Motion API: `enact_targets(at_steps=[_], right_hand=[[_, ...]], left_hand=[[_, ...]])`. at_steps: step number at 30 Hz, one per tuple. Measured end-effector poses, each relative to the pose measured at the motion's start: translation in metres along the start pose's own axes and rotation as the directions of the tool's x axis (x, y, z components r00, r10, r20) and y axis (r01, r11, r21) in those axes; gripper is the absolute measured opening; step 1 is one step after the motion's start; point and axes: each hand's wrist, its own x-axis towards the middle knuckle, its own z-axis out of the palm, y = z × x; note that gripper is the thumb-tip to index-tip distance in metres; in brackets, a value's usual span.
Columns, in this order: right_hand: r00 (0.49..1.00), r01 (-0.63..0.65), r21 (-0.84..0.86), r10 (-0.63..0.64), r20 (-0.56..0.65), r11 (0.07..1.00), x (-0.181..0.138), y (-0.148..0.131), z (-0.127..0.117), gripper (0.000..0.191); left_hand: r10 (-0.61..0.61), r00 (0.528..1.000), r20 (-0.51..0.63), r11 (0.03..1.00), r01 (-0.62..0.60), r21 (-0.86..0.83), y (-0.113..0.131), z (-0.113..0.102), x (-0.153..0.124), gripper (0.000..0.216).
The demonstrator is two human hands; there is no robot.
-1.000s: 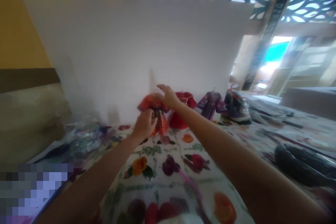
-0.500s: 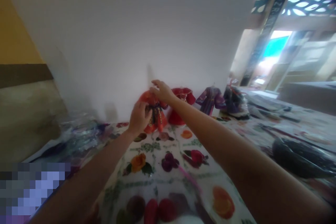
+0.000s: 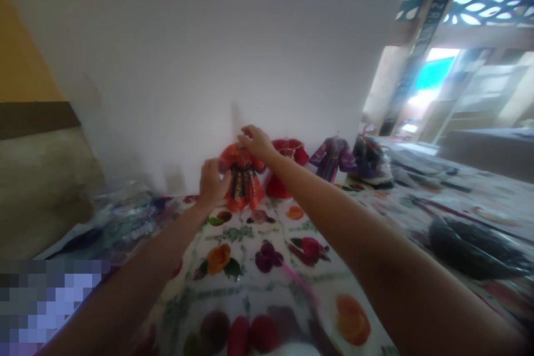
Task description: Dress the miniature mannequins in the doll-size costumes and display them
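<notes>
A small orange-red dress (image 3: 245, 181) with a dark, gold-patterned front panel stands upright against the white board, its hem on the table. My right hand (image 3: 257, 143) is at its neckline, fingers curled in a pinch at the top; the exact grip is blurred. Beside the left sleeve is my left hand (image 3: 213, 182), thumb and fingers apart, at the edge of the fabric. Just right of the orange dress, partly behind my right forearm, is a red dress (image 3: 283, 181). Farther right a purple robe (image 3: 332, 158) also leans on the board.
The white board (image 3: 167, 67) rises behind the fruit-patterned tablecloth (image 3: 246, 233). Clear plastic packaging (image 3: 129, 206) lies at the left. At the right are a plastic-wrapped dark bundle (image 3: 372, 161) and a black plastic-covered item (image 3: 475, 247). A pink strip (image 3: 300, 283) lies in front.
My left hand has moved left and slightly up, from the dress's front to beside its sleeve, uncovering more of the front panel. My right hand stays at the neckline.
</notes>
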Motion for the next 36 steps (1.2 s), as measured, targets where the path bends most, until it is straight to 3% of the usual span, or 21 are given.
enact_targets(at_steps=[8,21,28,36], right_hand=[[0.998,-0.066,0.001,0.066,-0.024,0.998,0.007,-0.001,0.007,0.021],[0.999,-0.053,0.005,0.053,-0.006,0.999,0.009,-0.003,0.006,0.018],[0.999,-0.037,0.018,0.037,-0.005,0.999,0.012,-0.014,-0.014,0.018],[0.999,0.035,0.085,-0.036,0.011,0.996,0.002,-0.027,-0.055,0.019]], left_hand=[[-0.035,0.999,-0.004,0.999,0.034,-0.025,0.0,-0.005,0.004,0.017],[-0.063,0.998,-0.011,0.997,0.062,-0.053,0.005,-0.013,0.005,0.019],[-0.049,0.998,-0.037,0.995,0.045,-0.093,0.014,-0.023,0.009,0.013],[-0.022,0.998,-0.056,0.992,0.014,-0.128,0.034,-0.043,0.012,0.017]])
